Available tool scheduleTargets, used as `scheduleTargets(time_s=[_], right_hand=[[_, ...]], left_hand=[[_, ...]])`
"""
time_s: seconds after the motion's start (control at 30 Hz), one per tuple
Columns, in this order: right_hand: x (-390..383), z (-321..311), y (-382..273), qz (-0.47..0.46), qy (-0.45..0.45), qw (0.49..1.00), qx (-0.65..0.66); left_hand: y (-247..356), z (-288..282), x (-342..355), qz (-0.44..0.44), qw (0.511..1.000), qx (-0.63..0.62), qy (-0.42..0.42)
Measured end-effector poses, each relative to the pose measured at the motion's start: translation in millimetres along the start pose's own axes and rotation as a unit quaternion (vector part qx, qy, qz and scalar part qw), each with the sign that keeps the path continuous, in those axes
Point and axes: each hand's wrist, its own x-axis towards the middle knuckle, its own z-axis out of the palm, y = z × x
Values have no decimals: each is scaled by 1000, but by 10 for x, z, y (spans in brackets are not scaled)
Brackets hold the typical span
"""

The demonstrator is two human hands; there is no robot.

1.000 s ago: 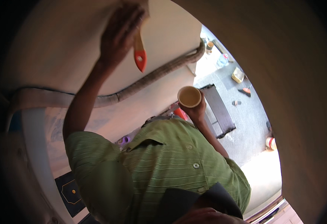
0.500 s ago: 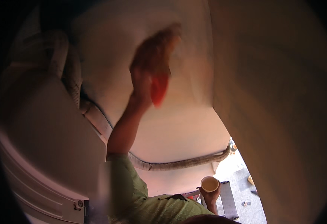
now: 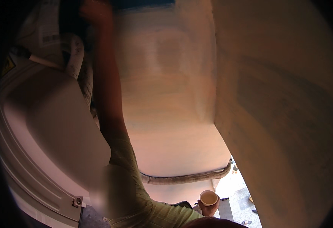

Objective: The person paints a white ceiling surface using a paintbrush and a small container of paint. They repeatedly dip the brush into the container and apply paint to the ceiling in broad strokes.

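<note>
My left arm is raised in its green sleeve, and my left hand (image 3: 97, 12) is at the top edge, closed, blurred and dark, near a dark blue patch (image 3: 145, 3) of wall. What it grips is hidden. Low on the right, my right hand (image 3: 209, 209) is wrapped round a pale round cup (image 3: 208, 198), whose open top faces up. The smooth wall (image 3: 170, 98) beside my raised arm has a beige, patchy, streaked surface.
A large pale ribbed housing (image 3: 56, 133) stands close on my left, beside a wrapped pipe (image 3: 75, 57). Another wrapped pipe (image 3: 185, 178) runs along the wall's lower edge. A second wall (image 3: 280, 114) closes the right. Far below are a metal ladder part (image 3: 225, 209) and sandals (image 3: 246, 222).
My left hand has swung up and left from mid-wall to the top edge. The red thing that was in it no longer shows. My right hand still holds the cup.
</note>
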Motion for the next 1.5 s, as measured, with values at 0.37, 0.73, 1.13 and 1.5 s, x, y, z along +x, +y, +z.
scheduleTargets(time_s=[0.37,0.73,1.13,1.5], right_hand=[[46,-5,48,-24,22,999,-18],[-13,36,74,16,0,1000,14],[41,60,116,15,-25,999,18],[-17,62,28,5,-20,1000,-13]], left_hand=[[901,229,-343,-5,976,-61,-208],[272,647,-525,-241,954,-126,-126],[479,-28,-534,-46,986,-38,-153],[648,542,-1054,-270,917,-241,-171]])
